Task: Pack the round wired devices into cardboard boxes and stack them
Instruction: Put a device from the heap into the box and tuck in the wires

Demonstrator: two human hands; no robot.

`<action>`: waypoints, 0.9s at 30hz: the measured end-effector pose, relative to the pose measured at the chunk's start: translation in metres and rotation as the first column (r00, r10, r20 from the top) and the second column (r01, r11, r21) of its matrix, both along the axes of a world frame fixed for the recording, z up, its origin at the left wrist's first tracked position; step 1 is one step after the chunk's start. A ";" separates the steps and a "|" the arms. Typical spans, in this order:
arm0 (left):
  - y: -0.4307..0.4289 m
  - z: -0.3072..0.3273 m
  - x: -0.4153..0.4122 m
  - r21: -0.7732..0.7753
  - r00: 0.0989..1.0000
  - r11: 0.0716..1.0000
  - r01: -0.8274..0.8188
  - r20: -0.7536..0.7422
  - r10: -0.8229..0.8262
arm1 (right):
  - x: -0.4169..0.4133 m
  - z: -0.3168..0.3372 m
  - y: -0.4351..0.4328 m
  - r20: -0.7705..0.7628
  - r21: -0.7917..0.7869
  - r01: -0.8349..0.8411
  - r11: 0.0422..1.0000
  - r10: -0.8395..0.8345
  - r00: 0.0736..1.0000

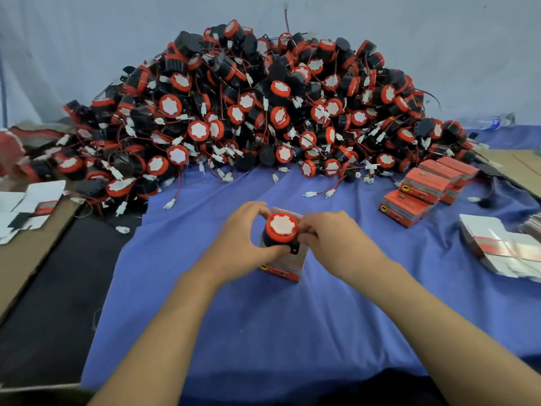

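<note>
Both hands seat one round device in one open box, frame centre.

Left hand (243, 232) and right hand (328, 238) curl closed around the device (281, 230), sitting in the box (285, 266). About five packed boxes (421, 189) at right; uncounted device pile (257, 106) behind.

There is one view only, from a wide-angle camera on the person's head. It looks forward and down over a blue cloth (292, 317). Both forearms come in from the bottom edge, and the hands are close, a little below the middle. The far part of the view reaches a pile of devices (263, 112) against a pale wall (87, 39). Straight edges bend near the sides.
</note>
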State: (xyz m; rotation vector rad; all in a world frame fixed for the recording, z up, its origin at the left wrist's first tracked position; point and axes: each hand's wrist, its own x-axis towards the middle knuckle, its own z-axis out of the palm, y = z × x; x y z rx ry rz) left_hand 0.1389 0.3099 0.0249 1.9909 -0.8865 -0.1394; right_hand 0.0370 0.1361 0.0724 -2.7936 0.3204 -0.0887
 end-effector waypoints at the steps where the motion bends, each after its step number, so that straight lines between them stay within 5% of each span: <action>1: -0.001 -0.003 -0.001 0.008 0.999 1.000 0.010 -0.043 -0.010 | 0.000 -0.003 0.001 0.003 -0.011 0.001 1.000 -0.001 1.000; 7: -0.005 -0.009 -0.004 0.099 0.999 0.995 0.015 -0.033 -0.011 | 0.003 -0.008 0.004 -0.061 -0.103 -0.041 0.994 0.034 0.998; 12: -0.002 0.001 -0.001 0.270 0.994 0.961 0.065 0.067 -0.087 | -0.001 0.002 -0.008 -0.134 0.004 -0.068 0.998 0.068 0.989; 17: -0.002 0.008 -0.007 0.579 0.964 0.808 -0.114 0.260 -0.051 | -0.006 0.013 -0.015 -0.142 0.070 -0.083 0.994 0.092 0.986; 27: -0.006 0.005 -0.016 0.542 0.965 0.821 -0.179 0.258 0.040 | 0.003 0.023 0.009 -0.273 -0.154 -0.147 0.977 0.101 0.957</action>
